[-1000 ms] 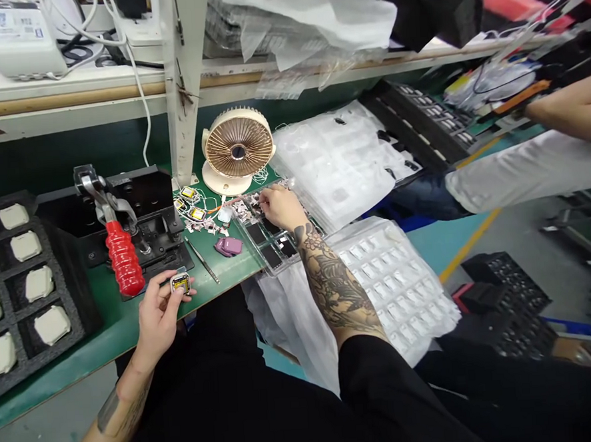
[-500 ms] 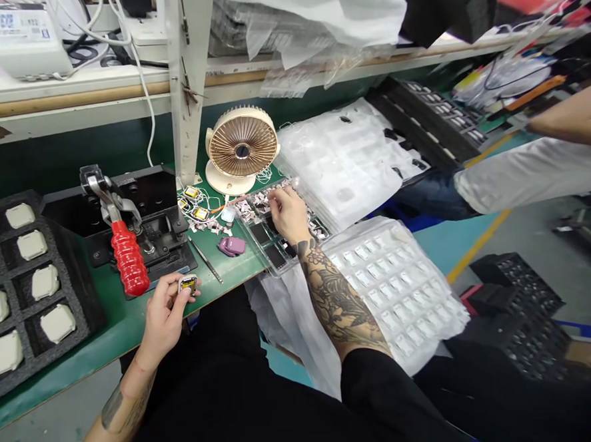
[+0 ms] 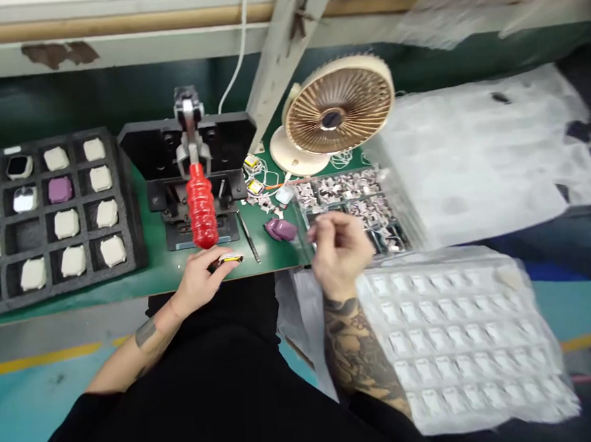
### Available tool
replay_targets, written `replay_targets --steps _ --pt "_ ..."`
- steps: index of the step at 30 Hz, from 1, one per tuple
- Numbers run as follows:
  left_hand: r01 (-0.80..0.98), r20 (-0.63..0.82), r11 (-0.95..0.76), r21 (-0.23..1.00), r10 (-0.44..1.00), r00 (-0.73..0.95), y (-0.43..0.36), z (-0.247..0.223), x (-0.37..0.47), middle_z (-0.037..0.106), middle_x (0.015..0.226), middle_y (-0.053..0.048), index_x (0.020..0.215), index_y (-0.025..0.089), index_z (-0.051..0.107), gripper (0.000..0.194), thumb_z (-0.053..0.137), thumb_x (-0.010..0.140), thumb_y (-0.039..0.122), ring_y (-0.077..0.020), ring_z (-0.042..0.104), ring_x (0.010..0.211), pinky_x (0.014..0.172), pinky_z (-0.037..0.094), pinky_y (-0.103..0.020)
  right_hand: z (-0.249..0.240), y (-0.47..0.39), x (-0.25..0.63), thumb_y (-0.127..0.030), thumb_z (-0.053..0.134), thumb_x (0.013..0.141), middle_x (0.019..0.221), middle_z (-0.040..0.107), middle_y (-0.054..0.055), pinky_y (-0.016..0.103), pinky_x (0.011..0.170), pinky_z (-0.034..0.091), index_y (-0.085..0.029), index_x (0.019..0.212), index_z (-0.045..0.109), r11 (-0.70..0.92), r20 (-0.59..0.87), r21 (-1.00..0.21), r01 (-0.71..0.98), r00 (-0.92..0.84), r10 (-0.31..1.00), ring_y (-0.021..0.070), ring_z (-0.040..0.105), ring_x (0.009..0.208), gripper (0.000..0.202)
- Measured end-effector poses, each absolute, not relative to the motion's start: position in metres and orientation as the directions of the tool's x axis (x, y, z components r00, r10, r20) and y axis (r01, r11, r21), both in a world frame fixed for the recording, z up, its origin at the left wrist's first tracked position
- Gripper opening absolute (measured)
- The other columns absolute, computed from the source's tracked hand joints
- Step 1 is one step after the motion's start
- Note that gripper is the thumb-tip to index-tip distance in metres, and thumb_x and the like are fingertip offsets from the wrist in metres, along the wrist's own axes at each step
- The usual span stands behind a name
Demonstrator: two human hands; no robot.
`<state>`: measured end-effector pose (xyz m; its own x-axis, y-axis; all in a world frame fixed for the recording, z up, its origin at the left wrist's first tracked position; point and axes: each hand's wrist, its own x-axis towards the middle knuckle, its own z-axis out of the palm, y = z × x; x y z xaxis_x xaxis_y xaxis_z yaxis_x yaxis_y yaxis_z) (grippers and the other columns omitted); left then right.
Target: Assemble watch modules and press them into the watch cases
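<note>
Between the thumb and fingers of my left hand (image 3: pixel 202 278) is a small watch-like case (image 3: pixel 230 258) with yellow inside, at the bench's front edge. My right hand (image 3: pixel 340 250) is closed in a pinch over the front of the clear compartment box (image 3: pixel 301 230), which holds many small pieces (image 3: pixel 346 186). Whatever its fingertips hold is too small and blurred to name. Purple cases (image 3: pixel 281 230) and tweezers (image 3: pixel 248 236) lie on the green bench between my hands.
A press with a red handle (image 3: pixel 203 206) stands behind my left hand. At the left is a black foam tray (image 3: pixel 140 254) of cases. A fan (image 3: pixel 338 105) stands behind the box. On the right lie a white tray (image 3: pixel 462 331) and plastic sheeting (image 3: pixel 476 150).
The view has turned left and down. My right hand has drawn back toward the front of the box, fingers now pinched. My left hand still holds the case, now tilted edge-on.
</note>
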<state>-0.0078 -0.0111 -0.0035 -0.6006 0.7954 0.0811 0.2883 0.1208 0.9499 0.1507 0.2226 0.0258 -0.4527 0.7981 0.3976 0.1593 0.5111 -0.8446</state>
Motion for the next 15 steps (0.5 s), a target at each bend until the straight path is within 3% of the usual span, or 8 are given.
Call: replay_targets --steps 4,9,15 --pt "0.298 0.072 0.129 0.946 0.812 -0.579 -0.01 0.0 -0.006 0.081 0.101 -0.007 0.114 0.023 0.083 0.024 0.075 0.106 0.043 -0.0213 0.071 0.086 0.082 0.054 -0.032 0.025 0.156 0.128 -0.031 0.068 0.108 0.102 0.073 0.005 0.045 0.094 0.061 -0.028 0.102 0.077 0.48 0.351 -0.877 0.001 -0.681 0.643 0.0244 0.072 0.1 0.011" --pt "0.331 0.074 0.146 0.932 0.819 -0.568 -0.01 0.004 -0.004 0.069 0.082 -0.002 0.102 0.021 0.08 0.028 0.071 0.108 0.047 -0.0177 0.057 0.072 0.072 0.046 -0.031 0.019 0.137 0.116 -0.027 0.064 0.109 0.105 0.074 0.005 0.046 0.091 0.062 -0.03 0.104 0.077 0.438 0.288 -0.898 -0.044 -0.812 0.508 0.025 0.072 0.1 0.013" --pt "0.323 0.057 0.149 0.935 0.833 -0.55 -0.01 0.004 -0.004 0.07 0.085 -0.002 0.11 0.021 0.081 0.027 0.073 0.107 0.047 -0.0165 0.057 0.07 0.07 0.046 -0.03 0.022 0.143 0.118 -0.03 0.065 0.109 0.101 0.074 0.005 0.046 0.09 0.063 -0.029 0.1 0.075 0.468 0.306 -0.884 0.002 -0.753 0.583 0.0246 0.073 0.098 0.014"
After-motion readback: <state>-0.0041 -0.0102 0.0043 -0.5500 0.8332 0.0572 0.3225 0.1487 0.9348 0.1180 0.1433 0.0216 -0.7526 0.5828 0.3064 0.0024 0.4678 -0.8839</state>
